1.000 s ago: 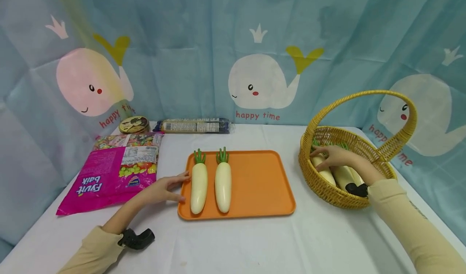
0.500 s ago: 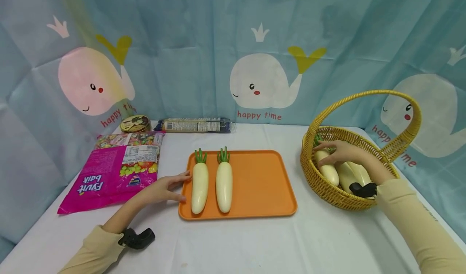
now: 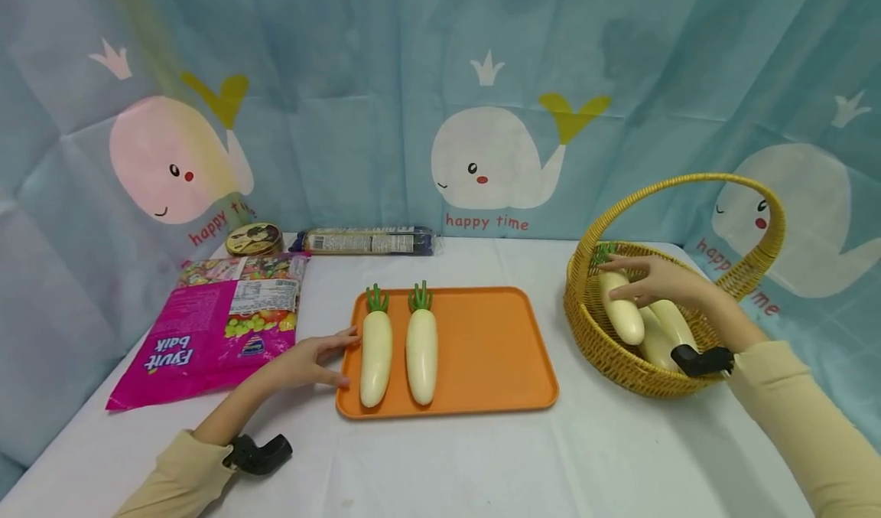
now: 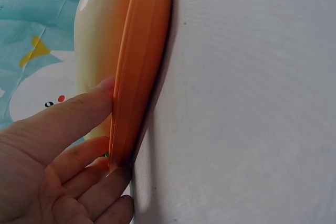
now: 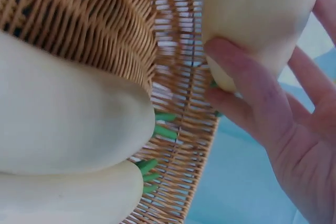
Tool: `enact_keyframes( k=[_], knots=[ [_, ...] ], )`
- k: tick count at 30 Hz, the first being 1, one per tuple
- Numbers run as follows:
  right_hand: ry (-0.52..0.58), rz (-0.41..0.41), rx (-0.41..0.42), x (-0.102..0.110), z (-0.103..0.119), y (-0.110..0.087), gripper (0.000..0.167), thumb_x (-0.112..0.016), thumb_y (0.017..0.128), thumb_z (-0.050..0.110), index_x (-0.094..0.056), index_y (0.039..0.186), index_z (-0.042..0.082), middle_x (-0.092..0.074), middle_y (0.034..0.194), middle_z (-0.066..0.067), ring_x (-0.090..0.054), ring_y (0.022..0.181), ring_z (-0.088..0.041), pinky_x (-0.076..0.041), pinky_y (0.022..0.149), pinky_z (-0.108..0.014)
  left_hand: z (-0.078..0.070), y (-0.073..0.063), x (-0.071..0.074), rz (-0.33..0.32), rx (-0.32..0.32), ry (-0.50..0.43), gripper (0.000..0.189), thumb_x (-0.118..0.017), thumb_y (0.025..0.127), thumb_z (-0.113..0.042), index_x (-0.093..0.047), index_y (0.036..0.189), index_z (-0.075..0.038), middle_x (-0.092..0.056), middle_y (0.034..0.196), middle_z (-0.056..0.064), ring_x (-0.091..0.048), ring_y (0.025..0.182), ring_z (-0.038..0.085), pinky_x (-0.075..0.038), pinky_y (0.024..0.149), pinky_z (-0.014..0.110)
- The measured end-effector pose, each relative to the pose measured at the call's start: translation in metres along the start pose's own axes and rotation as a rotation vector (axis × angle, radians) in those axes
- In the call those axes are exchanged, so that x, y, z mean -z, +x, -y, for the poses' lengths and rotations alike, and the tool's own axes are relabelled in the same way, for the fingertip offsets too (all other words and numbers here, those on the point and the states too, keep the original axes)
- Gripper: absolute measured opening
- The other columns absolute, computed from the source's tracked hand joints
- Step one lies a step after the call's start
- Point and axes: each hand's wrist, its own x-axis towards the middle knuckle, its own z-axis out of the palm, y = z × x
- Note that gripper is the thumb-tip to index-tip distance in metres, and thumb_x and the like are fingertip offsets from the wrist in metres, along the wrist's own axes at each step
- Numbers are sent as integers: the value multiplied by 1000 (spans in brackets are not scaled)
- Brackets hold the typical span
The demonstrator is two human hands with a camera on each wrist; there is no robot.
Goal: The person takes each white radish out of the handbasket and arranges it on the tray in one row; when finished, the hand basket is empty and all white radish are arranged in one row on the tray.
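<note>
Taking a white radish (image 3: 625, 315) out looks to be the step in hand: the right hand (image 3: 650, 281) grips it inside the basket (image 3: 597, 347), toward three o'clock from the orange tray (image 3: 492, 350), while the left hand (image 3: 303, 361), fingers relaxed, touches that tray's nine o'clock edge. The next move likely calls for clearing the handle (image 3: 772, 226) (a tall arch). Counted: one basket, one tray, five radishes, namely two tray radishes (image 3: 375, 361), the gripped one and two loose basket radishes (image 3: 657, 346).

The white table (image 3: 482, 472) carries a pink fruit-printed bag (image 3: 196, 338) along its left edge, a round tin (image 3: 254, 239) near the back left corner, a long packet (image 3: 368, 242) along the back edge, an orange tray (image 3: 492, 350) mid-table and a wicker basket (image 3: 597, 350) near the right edge
</note>
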Motion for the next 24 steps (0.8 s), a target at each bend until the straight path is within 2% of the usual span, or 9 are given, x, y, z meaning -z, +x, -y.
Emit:
enact_keyframes(
  k=[12, 18, 24],
  knots=[
    [20, -48, 37, -2, 18, -20, 59, -64, 84, 19, -39, 133, -1, -10, 146, -18, -40, 114, -40, -50, 76, -39, -1, 3, 2, 8, -24, -7, 67, -71, 77, -18, -39, 129, 10, -23, 138, 29, -22, 125, 42, -24, 98, 48],
    [23, -64, 40, -7, 19, -33, 57, -64, 84, 17, -39, 133, 1, -12, 146, -16, -41, 112, -39, -50, 75, -39, 0, 3, 1, 5, -7, -14, 68, -71, 77, -19, -39, 130, 8, -23, 140, 26, -22, 126, 40, -23, 99, 47],
    [43, -57, 53, -10, 21, -43, 57, -62, 85, 16, -37, 135, 1, -9, 147, -16, -35, 117, -43, -49, 77, -44, 0, 1, 0, -9, 6, 18, 66, -71, 77, -21, -41, 130, 7, -25, 139, 25, -24, 126, 39, -24, 99, 48]
  ],
)
